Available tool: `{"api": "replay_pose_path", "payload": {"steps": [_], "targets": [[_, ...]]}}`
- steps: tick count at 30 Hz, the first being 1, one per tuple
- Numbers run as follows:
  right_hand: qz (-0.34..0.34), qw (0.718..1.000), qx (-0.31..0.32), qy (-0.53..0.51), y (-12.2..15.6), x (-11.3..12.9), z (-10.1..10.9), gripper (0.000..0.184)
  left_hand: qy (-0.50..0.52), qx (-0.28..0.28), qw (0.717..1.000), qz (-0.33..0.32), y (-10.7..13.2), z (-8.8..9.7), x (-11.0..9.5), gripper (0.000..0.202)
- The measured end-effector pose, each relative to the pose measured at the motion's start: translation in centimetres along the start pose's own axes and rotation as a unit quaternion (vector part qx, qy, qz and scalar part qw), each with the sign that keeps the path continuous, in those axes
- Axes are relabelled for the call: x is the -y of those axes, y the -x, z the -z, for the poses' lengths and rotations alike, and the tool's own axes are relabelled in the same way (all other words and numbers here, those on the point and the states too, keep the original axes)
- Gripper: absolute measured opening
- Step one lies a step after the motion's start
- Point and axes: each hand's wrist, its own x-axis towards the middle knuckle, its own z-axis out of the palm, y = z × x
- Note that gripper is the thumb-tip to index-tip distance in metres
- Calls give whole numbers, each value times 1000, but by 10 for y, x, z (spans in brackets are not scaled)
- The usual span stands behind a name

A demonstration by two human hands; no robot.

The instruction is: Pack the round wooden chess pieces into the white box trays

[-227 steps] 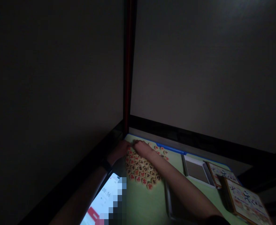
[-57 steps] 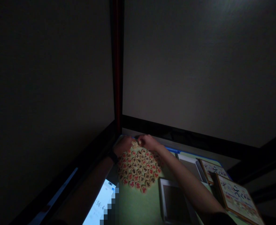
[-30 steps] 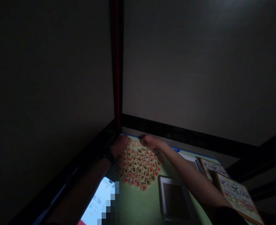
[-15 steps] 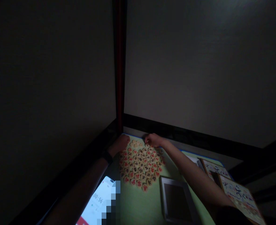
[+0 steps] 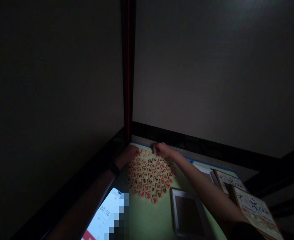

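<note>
Round wooden xiangqi pieces (image 5: 150, 175) with red and black characters lie packed flat on a green mat (image 5: 152, 220). Behind them sits a small group of plain-faced pieces (image 5: 145, 153). At the left end of that group is my left hand (image 5: 132, 152), its fingers curled in; what they hold, if anything, is too dark to make out. On the other side, my right hand (image 5: 162, 150) pinches a pale piece (image 5: 155, 151) at the fingertips, just above the far edge of the mat. A dark band is round my left wrist.
A lit phone (image 5: 104, 213) showing a timer lies at the lower left. An open shallow box (image 5: 174, 210) stands at the front right. Boxes with printed lids (image 5: 253, 206) are beyond my right forearm. Dark walls meet in a corner behind the mat.
My right hand has shifted slightly left, with the pale piece at its fingertips now a little higher. My left hand has moved slightly right, closer to the plain-faced pieces.
</note>
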Motion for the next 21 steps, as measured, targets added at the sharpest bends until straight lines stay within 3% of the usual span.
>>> {"api": "replay_pose_path", "payload": {"steps": [11,21], "targets": [[37,999,-13,10,3,-1,1,24,-30,-8,999,-13,-2,1,-8,22],[73,993,-8,89,8,36,-13,24,-45,0,999,-27,-7,-7,-27,30]]}}
